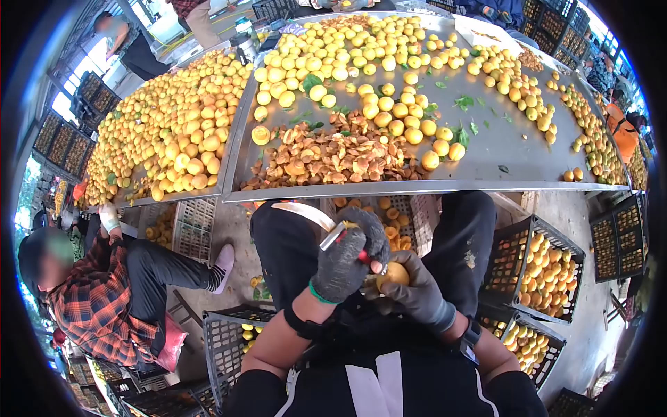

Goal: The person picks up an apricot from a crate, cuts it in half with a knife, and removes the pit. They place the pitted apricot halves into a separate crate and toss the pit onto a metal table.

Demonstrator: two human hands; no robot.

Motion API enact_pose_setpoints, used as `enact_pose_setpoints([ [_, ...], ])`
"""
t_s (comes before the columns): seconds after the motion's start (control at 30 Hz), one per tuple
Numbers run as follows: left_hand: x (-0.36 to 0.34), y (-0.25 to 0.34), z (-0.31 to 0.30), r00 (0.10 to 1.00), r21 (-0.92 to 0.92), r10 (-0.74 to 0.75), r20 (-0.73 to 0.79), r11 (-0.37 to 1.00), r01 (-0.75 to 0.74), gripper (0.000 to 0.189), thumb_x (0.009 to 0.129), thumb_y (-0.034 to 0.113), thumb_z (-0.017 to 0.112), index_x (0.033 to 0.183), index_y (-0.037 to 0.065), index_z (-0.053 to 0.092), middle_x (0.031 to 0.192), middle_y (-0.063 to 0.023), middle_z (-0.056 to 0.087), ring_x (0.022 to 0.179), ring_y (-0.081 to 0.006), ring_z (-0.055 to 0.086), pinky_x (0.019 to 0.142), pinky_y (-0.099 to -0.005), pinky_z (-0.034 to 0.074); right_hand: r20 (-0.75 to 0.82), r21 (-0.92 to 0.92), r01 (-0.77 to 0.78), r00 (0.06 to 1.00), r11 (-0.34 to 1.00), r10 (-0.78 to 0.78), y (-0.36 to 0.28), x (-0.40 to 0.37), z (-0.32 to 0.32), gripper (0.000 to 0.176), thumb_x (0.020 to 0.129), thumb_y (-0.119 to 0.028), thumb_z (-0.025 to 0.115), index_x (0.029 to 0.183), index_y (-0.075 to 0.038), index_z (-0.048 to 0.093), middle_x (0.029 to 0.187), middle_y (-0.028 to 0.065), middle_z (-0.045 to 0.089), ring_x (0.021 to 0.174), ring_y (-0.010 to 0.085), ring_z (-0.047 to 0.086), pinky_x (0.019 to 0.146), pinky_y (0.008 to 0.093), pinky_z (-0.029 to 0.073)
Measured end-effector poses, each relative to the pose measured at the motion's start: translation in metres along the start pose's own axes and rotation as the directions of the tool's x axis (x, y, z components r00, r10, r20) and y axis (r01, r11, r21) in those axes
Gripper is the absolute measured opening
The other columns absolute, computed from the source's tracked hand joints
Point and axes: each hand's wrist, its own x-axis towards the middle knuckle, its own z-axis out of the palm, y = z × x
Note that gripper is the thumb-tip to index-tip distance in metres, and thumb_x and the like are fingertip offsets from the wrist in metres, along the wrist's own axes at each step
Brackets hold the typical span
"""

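My left hand [347, 254], in a dark grey glove, is closed around a knife [306, 212] with a red handle. Its pale curved blade points up and left, away from the fruit. In my right hand [420, 292], also gloved, sits a yellow apricot [394, 274], gripped by the fingers. The two hands meet above my lap, with the left thumb against the apricot. Below the table edge, a crate [422, 222] between my knees contains orange apricot halves [399, 240], partly hidden by my hands.
A metal table [479, 163] ahead carries many apricots [306, 59], leaves and a heap of brown cut pieces [340, 156]. Black crates [531, 267] of fruit stand at my right; another crate [226, 347] stands left. A person in a plaid shirt [104, 306] sits at left.
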Motion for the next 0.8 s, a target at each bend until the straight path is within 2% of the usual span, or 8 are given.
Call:
enact_pose_setpoints([
  [0.37,-0.008,0.017,-0.002,0.972,-0.268,-0.235,-0.021,0.938,0.220,0.006,0.094,0.018,0.051,0.091,0.014,0.048,0.058,-0.0001,0.036,0.042,-0.0085,0.031,0.039,-0.0228,0.030,0.113,-0.121,0.059,0.993,0.991,-0.045,-0.002,-0.012,0.008,0.040,0.089,-0.018,0.061,0.121,-0.009,0.038,0.095,0.0036,0.051,0.063,0.0080,0.049,0.054,0.0206,0.040],
  [0.43,-0.011,0.018,0.005,0.971,-0.246,-0.223,-0.091,0.950,0.195,0.008,0.094,0.018,0.051,0.089,0.014,0.047,0.058,0.0003,0.035,0.042,-0.0084,0.031,0.039,-0.0229,0.029,0.184,-0.575,0.381,0.923,0.724,-0.339,0.002,-0.009,0.011,0.038,0.090,-0.015,0.060,0.120,-0.009,0.037,0.094,0.0046,0.051,0.064,0.0081,0.049,0.055,0.0208,0.041],
  [0.47,-0.013,0.019,0.009,0.966,-0.220,-0.207,-0.156,0.961,0.170,0.010,0.094,0.018,0.051,0.087,0.014,0.045,0.058,0.0007,0.034,0.042,-0.0083,0.030,0.038,-0.0231,0.029,0.189,-0.572,0.382,0.922,0.725,-0.337,0.003,-0.006,0.010,0.038,0.090,-0.015,0.060,0.120,-0.009,0.037,0.094,0.0046,0.051,0.064,0.0081,0.049,0.055,0.0208,0.041],
  [0.57,-0.017,0.021,0.015,0.959,-0.067,-0.184,-0.217,0.983,0.173,0.015,0.095,0.022,0.050,0.084,0.014,0.043,0.057,0.0016,0.033,0.041,-0.0082,0.030,0.038,-0.0232,0.028,0.307,-0.771,0.537,0.784,0.342,-0.539,0.001,-0.004,0.010,0.036,0.090,-0.015,0.059,0.118,-0.010,0.037,0.091,0.0050,0.051,0.060,0.0077,0.048,0.052,0.0204,0.039],
  [0.6,-0.017,0.023,0.014,0.959,-0.069,-0.181,-0.220,0.983,0.170,0.015,0.095,0.022,0.050,0.084,0.014,0.043,0.057,0.0016,0.033,0.041,-0.0082,0.030,0.038,-0.0232,0.028,0.181,-0.500,0.372,0.928,0.782,-0.326,-0.005,-0.011,0.012,0.034,0.090,-0.016,0.059,0.116,-0.010,0.038,0.091,0.0054,0.051,0.057,0.0078,0.047,0.050,0.0204,0.039],
  [0.63,-0.016,0.026,0.011,0.942,-0.144,-0.258,-0.216,0.962,0.231,0.016,0.095,0.024,0.050,0.084,0.014,0.043,0.057,0.0020,0.033,0.041,-0.0082,0.030,0.038,-0.0234,0.028,0.167,-0.107,0.062,0.985,0.992,-0.043,-0.010,-0.016,0.015,0.032,0.090,-0.016,0.060,0.114,-0.011,0.039,0.091,0.0059,0.052,0.055,0.0080,0.046,0.048,0.0204,0.038],
  [0.73,-0.016,0.027,0.009,0.923,-0.228,-0.341,-0.179,0.927,0.299,0.018,0.095,0.027,0.050,0.084,0.015,0.043,0.057,0.0025,0.032,0.041,-0.0083,0.030,0.037,-0.0236,0.027,0.129,0.100,-0.246,0.964,0.964,0.233,-0.031,-0.017,0.025,0.029,0.090,-0.019,0.060,0.109,-0.010,0.040,0.093,0.0065,0.053,0.052,0.0073,0.043,0.045,0.0199,0.035],
  [0.8,-0.011,0.026,0.005,0.944,-0.273,-0.318,-0.092,0.919,0.283,0.018,0.095,0.029,0.049,0.085,0.015,0.044,0.057,0.0029,0.032,0.040,-0.0084,0.029,0.037,-0.0237,0.027,0.170,0.099,-0.188,0.971,0.977,0.169,-0.027,-0.015,0.022,0.028,0.089,-0.018,0.062,0.108,-0.010,0.043,0.094,0.0080,0.054,0.055,0.0104,0.047,0.048,0.0217,0.038],
])
